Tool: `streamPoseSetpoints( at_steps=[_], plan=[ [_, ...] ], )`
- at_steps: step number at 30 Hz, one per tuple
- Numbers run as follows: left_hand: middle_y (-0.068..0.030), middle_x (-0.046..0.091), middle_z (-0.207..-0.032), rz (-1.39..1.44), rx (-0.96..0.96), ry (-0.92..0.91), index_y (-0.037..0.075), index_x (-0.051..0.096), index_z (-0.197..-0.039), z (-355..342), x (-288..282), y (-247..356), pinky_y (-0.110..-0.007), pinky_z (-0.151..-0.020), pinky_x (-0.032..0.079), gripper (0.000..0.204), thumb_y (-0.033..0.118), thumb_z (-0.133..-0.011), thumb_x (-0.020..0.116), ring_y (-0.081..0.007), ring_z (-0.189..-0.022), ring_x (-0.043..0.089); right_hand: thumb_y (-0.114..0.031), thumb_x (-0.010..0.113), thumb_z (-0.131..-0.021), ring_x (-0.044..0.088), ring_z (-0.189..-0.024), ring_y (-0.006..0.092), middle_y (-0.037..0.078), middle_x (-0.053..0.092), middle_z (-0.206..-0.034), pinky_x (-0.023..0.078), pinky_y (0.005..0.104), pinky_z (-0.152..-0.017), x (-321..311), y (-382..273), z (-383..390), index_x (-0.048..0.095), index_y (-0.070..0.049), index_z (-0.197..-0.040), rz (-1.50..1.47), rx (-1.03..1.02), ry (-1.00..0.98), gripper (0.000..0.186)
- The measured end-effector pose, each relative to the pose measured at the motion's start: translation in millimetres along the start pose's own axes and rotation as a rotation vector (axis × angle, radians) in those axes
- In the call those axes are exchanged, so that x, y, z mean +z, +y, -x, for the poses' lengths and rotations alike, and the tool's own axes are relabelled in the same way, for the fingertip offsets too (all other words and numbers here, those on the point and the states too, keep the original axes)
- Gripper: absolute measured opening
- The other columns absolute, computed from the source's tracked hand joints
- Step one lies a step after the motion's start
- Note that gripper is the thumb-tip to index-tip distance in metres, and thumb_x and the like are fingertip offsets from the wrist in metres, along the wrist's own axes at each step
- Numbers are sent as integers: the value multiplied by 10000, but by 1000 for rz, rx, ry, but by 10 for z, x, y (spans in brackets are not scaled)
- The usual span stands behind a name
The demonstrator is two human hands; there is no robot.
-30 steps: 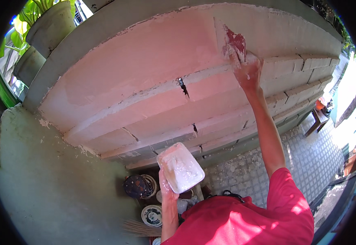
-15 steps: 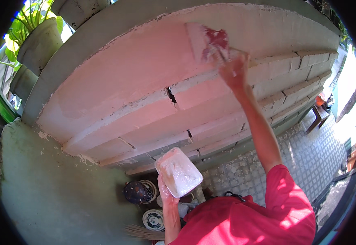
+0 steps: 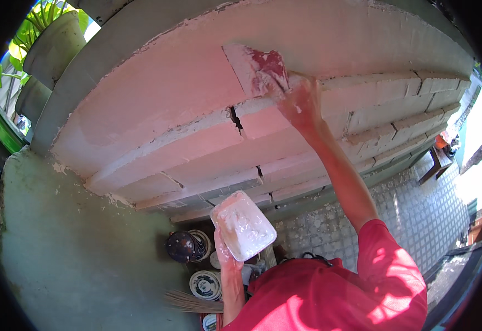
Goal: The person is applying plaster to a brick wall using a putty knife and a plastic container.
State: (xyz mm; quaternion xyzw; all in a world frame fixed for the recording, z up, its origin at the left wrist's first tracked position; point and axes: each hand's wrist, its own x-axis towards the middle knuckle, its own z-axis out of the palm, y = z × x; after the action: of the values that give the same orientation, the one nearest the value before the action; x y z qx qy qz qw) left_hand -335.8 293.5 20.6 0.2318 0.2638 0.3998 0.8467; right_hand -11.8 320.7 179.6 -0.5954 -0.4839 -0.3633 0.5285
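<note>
My right hand (image 3: 300, 99) grips a red, paste-smeared scraper (image 3: 255, 69), its wide blade against the pale, pinkish-lit upper band of the wall (image 3: 141, 94), just above a ledge with a dark crack (image 3: 235, 119). My left hand (image 3: 225, 248) holds a white rectangular tub (image 3: 244, 223) of white paste in front of my body. Stepped rows of coated blocks run below the scraper, with gaps and rough edges.
Potted plants (image 3: 53, 47) sit over the grey rim at upper left. A greenish side wall (image 3: 64, 248) stands left. Below are buckets (image 3: 205, 284), a dark spattered round object (image 3: 183, 245) and a broom of thin sticks (image 3: 191, 300). Tiled floor (image 3: 417, 215) and a small wooden table (image 3: 438, 163) are right.
My right hand and the scraper have moved left along the upper band, ending a little lower. My left hand with the tub has shifted only slightly.
</note>
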Motion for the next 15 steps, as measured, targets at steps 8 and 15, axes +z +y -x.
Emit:
streamPoseSetpoints(
  at_steps=[8, 15],
  plan=[
    [-74, 547, -1234, 5, 6, 31, 83, 423, -1318, -15, 71, -3, -388, -947, 478, 463, 375, -959, 406, -226, -1110, 558, -334, 622, -839, 617, -731, 322, 124, 662, -758, 443, 448, -755, -574, 528, -44, 697, -84, -849, 342, 358, -134, 261],
    [-96, 521, -1282, -7, 34, 23, 90, 417, -1341, 0, 120, -40, -421, -996, 435, 498, 394, -947, 423, -260, -1161, 525, -187, 653, -828, 641, -662, 291, 150, 643, -732, 493, 341, -579, -467, 147, -72, 675, -23, -833, 38, -125, 115, 166]
  ],
)
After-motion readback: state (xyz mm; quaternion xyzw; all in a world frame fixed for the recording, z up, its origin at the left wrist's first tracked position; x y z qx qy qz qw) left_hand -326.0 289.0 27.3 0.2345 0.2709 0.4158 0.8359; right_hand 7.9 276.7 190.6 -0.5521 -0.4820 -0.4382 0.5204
